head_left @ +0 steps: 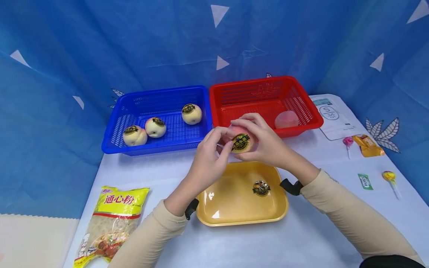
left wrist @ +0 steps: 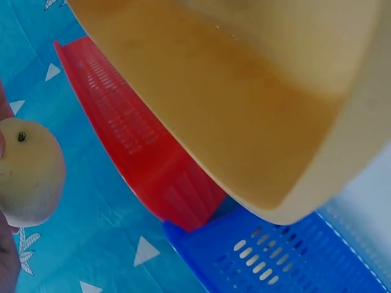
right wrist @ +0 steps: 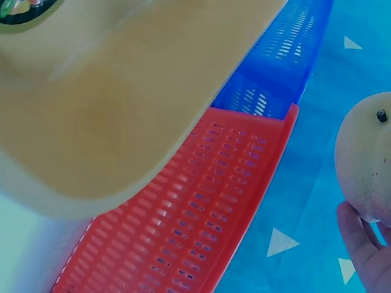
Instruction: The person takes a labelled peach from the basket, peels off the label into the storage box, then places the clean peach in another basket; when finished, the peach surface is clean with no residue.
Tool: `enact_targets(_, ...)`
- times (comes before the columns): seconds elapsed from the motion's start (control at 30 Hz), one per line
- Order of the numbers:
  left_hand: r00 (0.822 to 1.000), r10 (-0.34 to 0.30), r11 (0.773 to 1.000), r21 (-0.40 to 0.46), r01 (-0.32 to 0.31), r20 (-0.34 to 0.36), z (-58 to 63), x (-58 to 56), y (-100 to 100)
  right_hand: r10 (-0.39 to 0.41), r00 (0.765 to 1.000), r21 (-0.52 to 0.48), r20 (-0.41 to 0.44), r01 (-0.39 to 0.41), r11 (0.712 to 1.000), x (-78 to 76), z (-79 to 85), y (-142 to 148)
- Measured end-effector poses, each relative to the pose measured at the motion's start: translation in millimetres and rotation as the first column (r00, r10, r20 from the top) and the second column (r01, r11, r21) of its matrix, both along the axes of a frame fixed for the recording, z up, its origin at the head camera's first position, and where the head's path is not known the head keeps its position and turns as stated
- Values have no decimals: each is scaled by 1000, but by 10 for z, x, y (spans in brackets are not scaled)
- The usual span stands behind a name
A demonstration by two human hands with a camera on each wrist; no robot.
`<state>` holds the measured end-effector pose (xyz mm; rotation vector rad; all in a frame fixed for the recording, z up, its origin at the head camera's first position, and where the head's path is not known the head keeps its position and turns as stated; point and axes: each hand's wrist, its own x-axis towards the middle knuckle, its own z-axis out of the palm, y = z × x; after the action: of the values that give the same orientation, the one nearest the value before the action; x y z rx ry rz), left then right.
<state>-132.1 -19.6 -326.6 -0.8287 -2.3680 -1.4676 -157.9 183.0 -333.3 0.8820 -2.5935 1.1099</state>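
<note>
Both hands hold a peach (head_left: 252,138) up between them, above the far edge of a yellow tray (head_left: 241,219). A black and gold sticker (head_left: 241,143) faces the head camera from its side. My right hand (head_left: 268,143) grips the peach from the right, fingers curled over its top and thumb below. From the left, my left hand (head_left: 211,152) curls its fingers at the fruit, thumb tip right at the sticker's left edge. Another such sticker (head_left: 261,188) lies in the tray. At the left wrist view's edge, the peach (left wrist: 33,174) shows its stem end.
Behind on the left, a blue basket (head_left: 157,149) contains three peaches with stickers. The red basket (head_left: 231,87) beside it has one peach (head_left: 286,119). A pasta bag (head_left: 114,223) lies front left; lollipops (head_left: 388,176), small wrappers and a white packet (head_left: 335,115) lie right.
</note>
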Motion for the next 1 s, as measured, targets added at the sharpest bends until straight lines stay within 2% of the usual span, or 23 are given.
enact_targets(0.17,999,-41,999,29,40,30,-2,-1,-21,-21,999,3,24,21,1000,22,-18,71)
enact_targets(0.27,993,-62,997,48,57,104,-27,-17,-64,-48,997,4,65,48,999,43,-40,138)
enact_targets(0.37,973,-81,997,35,75,215,-86,-24,-96,-81,992,1,95,81,997,63,-72,225)
enact_targets(0.47,946,-86,996,-4,92,311,-164,-8,-82,-110,989,-6,101,111,994,73,-113,317)
enact_targets(0.6,916,-80,991,-71,117,393,-296,31,-5,-132,986,-7,103,133,991,81,-173,414)
enact_targets(0.67,907,-85,985,-105,140,412,-366,51,48,-136,985,-12,110,138,990,86,-204,455)
enact_targets(0.77,908,-110,967,-166,191,404,-474,70,136,-143,983,-27,112,147,989,96,-243,507)
enact_targets(0.9,911,-158,932,-247,265,382,-629,77,266,-165,981,-41,106,170,985,104,-286,566)
enact_targets(1.0,907,-166,908,-299,294,388,-749,68,350,-182,977,-46,109,188,981,114,-307,602)
